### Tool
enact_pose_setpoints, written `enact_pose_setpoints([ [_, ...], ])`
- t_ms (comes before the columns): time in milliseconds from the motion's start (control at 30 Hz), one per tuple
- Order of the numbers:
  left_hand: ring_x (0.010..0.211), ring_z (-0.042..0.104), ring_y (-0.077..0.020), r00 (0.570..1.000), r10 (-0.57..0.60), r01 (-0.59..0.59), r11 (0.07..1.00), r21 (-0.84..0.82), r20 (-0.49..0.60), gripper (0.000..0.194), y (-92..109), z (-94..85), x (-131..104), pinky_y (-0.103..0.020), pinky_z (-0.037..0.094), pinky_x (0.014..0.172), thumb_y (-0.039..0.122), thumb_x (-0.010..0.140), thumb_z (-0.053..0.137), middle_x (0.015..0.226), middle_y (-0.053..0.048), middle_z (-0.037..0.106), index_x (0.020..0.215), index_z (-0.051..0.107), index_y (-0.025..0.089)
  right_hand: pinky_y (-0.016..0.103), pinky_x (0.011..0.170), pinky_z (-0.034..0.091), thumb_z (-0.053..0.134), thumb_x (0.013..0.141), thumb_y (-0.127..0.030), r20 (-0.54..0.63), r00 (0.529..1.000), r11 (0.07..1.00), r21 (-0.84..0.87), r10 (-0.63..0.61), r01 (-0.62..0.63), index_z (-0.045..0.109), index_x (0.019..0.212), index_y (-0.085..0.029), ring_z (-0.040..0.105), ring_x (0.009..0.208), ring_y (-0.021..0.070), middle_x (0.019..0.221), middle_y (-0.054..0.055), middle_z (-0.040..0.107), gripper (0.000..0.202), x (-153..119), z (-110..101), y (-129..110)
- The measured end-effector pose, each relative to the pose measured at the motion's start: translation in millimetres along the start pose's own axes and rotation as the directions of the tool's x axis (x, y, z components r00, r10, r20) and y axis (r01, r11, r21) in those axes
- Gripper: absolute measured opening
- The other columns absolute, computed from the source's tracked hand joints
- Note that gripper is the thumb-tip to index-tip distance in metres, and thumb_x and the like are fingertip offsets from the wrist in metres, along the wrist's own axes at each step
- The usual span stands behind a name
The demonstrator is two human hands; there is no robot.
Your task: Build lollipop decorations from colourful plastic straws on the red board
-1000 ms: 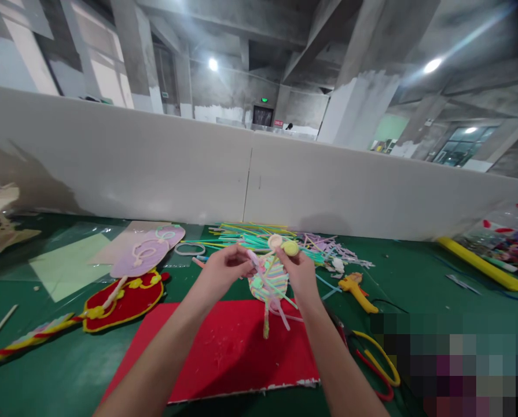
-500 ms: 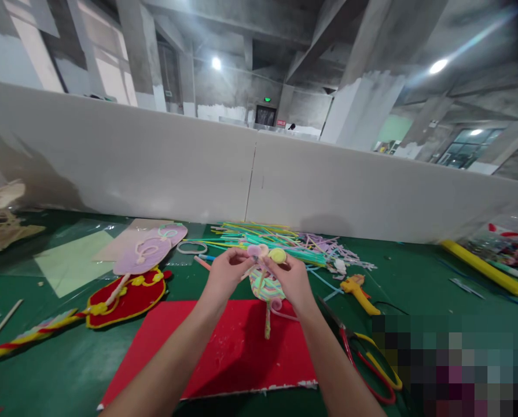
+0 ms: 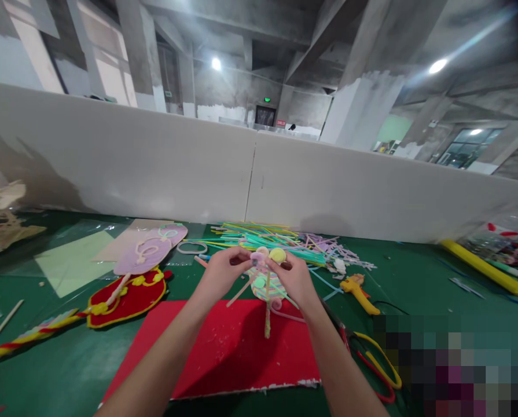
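Note:
My left hand (image 3: pixel 226 270) and my right hand (image 3: pixel 291 279) meet above a red board. Their fingertips are closed on a small cluster of coiled pipe cleaners (image 3: pixel 259 258), pink and lilac. A yellow coil (image 3: pixel 277 255) shows beside my right fingertips. Loose stems hang from the cluster, a pale pink one slanting down to the left. Below the hands is a round pastel-striped pipe-cleaner disc (image 3: pixel 259 289) with a short twisted stick (image 3: pixel 267 324). A pink curl (image 3: pixel 276 304) trails to the right of it. My fingers partly hide the cluster.
Red board (image 3: pixel 224 353) lies in front. Beyond are many pipe cleaners (image 3: pixel 267 243). Scissors (image 3: pixel 382 365) and an orange-yellow glue gun (image 3: pixel 360 294) lie right. Left are a red fan-shaped piece (image 3: pixel 143 304) and a lilac one (image 3: pixel 143 255). A pale partition (image 3: pixel 154 168) stands behind.
My hands have turned the coil cluster slightly, and the pink coils sit a little further right. A pale pink stem now shows below my left hand, and a green coil on the disc is exposed.

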State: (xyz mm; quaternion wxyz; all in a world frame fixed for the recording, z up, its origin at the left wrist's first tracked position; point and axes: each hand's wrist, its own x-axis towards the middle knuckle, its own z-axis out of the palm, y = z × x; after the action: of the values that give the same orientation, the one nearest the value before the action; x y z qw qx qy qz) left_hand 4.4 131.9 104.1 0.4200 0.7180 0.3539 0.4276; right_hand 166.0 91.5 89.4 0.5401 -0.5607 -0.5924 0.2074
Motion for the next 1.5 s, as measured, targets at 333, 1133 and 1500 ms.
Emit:
enact_pose_setpoints([
  [333,0.063,0.059,-0.0137,0.901,-0.165,0.077,0.971,-0.226,-0.402,0.023,2,-17.4,3,-0.021,0.046,0.054,0.032,0.062,0.059,0.069,-0.002,0.063,0.078,0.057,0.015,0.025,0.061,0.039,0.053,0.068,-0.04,-0.331,0.941,0.996,-0.072,-0.068,0.047,0.058,0.076,-0.014,0.049,0.065,0.0148,0.071,0.003,0.058,0.028,10,-22,4],
  [1133,0.061,0.059,-0.0144,0.943,-0.224,0.133,0.933,-0.336,-0.247,0.022,-13,9.7,4,-0.026,0.047,0.059,0.029,0.059,0.061,0.063,-0.002,0.06,0.072,0.055,0.012,0.027,0.061,0.043,0.059,0.064,-0.039,-0.126,0.99,0.971,0.237,0.061,-0.03,0.059,0.079,-0.014,0.053,0.065,0.0156,0.071,0.004,0.06,0.029,0,-1,-13],
  [1500,0.064,0.058,-0.0138,0.981,-0.173,0.135,0.936,-0.326,-0.088,0.023,-2,23.9,-3,-0.023,0.044,0.06,0.032,0.062,0.059,0.068,-0.003,0.062,0.076,0.056,0.013,0.021,0.029,0.028,0.057,0.062,-0.049,-0.055,0.971,0.934,0.291,0.231,-0.206,0.055,0.07,-0.015,0.041,0.029,0.0102,0.04,-0.004,0.048,0.034,-5,10,-15],
])
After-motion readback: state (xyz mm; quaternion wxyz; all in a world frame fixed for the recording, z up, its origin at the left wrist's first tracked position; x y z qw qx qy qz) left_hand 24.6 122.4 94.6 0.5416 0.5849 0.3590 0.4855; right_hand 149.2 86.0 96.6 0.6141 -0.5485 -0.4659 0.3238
